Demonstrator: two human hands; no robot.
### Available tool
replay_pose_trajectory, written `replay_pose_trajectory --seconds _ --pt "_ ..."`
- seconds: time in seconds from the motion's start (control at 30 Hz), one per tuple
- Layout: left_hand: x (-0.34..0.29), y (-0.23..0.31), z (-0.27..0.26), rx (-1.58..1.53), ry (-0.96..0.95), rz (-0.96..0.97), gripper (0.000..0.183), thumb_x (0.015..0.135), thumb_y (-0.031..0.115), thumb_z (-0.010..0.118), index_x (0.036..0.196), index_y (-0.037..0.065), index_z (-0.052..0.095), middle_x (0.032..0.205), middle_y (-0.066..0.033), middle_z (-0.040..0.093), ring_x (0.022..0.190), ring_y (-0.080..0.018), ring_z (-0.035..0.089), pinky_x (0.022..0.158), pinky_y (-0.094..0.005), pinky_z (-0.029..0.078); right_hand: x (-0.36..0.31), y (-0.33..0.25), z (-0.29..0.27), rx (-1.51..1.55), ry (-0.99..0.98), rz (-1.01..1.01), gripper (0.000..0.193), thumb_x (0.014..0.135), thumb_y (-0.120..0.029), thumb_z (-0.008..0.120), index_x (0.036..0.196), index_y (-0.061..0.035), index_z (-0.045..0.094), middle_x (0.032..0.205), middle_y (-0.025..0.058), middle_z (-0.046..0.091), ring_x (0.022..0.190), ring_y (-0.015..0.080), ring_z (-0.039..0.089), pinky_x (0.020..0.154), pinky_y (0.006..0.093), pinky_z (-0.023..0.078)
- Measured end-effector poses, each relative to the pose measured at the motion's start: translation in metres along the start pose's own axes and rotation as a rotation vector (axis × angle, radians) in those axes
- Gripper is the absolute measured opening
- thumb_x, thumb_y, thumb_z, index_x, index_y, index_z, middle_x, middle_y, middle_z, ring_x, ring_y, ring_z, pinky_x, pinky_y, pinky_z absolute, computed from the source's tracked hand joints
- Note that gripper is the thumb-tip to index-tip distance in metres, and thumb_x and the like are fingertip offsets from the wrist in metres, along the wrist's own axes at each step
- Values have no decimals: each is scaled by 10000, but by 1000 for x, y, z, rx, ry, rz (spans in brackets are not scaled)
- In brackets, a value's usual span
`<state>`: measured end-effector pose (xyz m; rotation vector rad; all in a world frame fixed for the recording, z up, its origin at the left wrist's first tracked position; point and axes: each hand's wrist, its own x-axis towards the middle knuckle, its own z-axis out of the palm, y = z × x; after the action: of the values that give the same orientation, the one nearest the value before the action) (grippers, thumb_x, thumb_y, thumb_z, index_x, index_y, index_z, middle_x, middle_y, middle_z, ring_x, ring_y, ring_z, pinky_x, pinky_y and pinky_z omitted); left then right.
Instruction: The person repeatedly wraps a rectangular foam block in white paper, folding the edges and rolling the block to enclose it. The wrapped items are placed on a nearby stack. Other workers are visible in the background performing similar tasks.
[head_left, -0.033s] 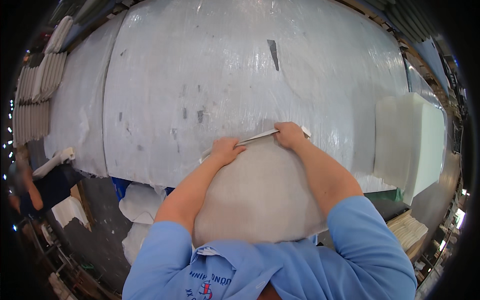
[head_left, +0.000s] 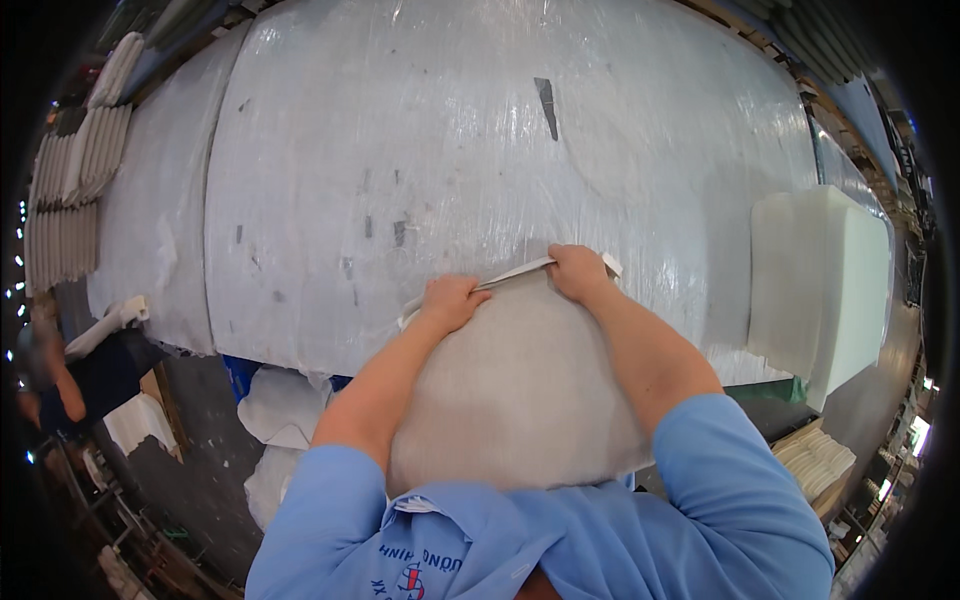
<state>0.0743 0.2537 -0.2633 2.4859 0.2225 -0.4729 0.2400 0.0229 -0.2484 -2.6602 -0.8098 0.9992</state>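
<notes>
A beige fabric-covered cushion (head_left: 520,390) stands between my forearms, its near side against my shirt. Along its far edge runs a pale open rim (head_left: 518,272) of cloth. My left hand (head_left: 455,303) is closed on that rim, left of the middle, with thumb and fingers pinching it. Farther right, my right hand (head_left: 578,272) grips the same rim in a closed hold. What lies inside the cover, and the cushion's underside, are hidden from view.
A broad table wrapped in clear plastic film (head_left: 480,130) spreads ahead, with dark tape patches. White foam blocks (head_left: 850,290) stand at its right end. Stacked cushions (head_left: 65,240) rise at the far left, near a person (head_left: 75,385). White plastic bundles (head_left: 275,410) sit below the table edge.
</notes>
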Motion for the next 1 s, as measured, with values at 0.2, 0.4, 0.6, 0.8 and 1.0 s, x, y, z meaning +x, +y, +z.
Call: replay_pose_trajectory --seconds 0.2,0.4,0.6,0.8,1.0 --pt "11 4 16 71 170 -67 282 1024 356 645 880 119 696 880 -103 721 913 -358 651 866 -504 431 18 8 23 82 221 -11 161 958 -214 623 1027 -78 676 1026 206 732 1018 423 697 877 551 546" --pt "15 2 17 121 241 -19 280 1023 349 643 858 128 692 864 -71 723 899 -326 632 881 -484 402 29 9 9 99 102 22 174 961 -239 634 1000 -77 683 1081 184 739 1030 422 692 881 539 540" --pt "9 3 19 133 219 -24 285 1016 368 649 848 144 702 869 -59 728 907 -318 619 868 -486 384 10 21 -5 120 30 -164 165 983 -229 612 1014 -71 647 1031 197 726 1052 419 672 900 543 516" --pt "17 -6 25 128 272 17 271 1018 352 650 858 144 719 827 -52 706 887 -313 611 854 -462 382 31 34 18 122 193 -229 121 985 -184 587 1025 -73 615 973 213 712 933 464 678 816 567 522" --pt "11 8 2 169 76 -15 232 1005 347 675 956 129 740 929 -69 709 963 -315 622 906 -462 409 30 26 4 61 18 -181 131 984 -171 625 1067 -71 641 1061 192 722 1001 436 684 842 536 534"
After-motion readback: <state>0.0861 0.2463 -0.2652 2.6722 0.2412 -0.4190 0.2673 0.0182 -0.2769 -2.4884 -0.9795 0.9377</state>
